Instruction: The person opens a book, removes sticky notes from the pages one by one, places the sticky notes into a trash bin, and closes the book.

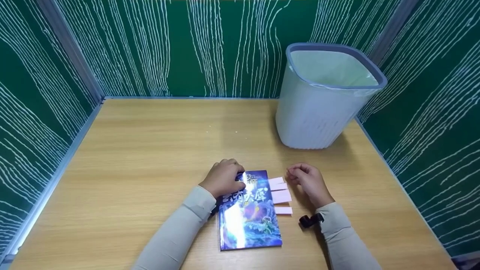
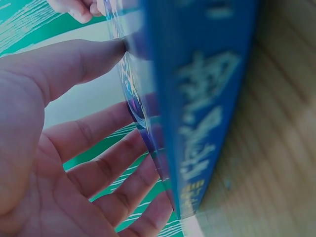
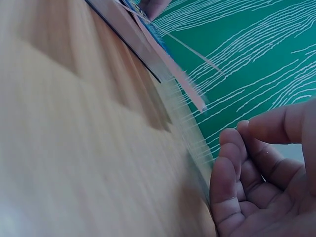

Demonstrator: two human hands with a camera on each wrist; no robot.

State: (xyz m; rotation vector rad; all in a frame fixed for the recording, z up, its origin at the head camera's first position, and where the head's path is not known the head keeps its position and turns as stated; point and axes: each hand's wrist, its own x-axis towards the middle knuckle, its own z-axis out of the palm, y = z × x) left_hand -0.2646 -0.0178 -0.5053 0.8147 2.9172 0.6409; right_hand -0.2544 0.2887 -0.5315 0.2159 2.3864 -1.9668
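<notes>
Lengthwise, a glossy blue-and-purple illustrated book [image 1: 253, 228] points away from me on a light wood-grain table [image 1: 150, 150], face up, its long axis running toward the green wall with white wavy lines [image 1: 180, 67], spine to the left. My left hand [image 1: 224, 177] rests on the cover's upper left, thumb and fingertips touching without clenching. My right hand [image 1: 309, 183] is curled just beside the pale pink paper strips [image 1: 282, 197] jutting from the book's right edge, thumb tip meeting forefinger, nothing visible between. Gold lettering near the top ends in 师; larger white Chinese characters below include 天, others harder to read. The blue spine [image 2: 207, 94] carries white and yellow characters, too blurred to make out.
</notes>
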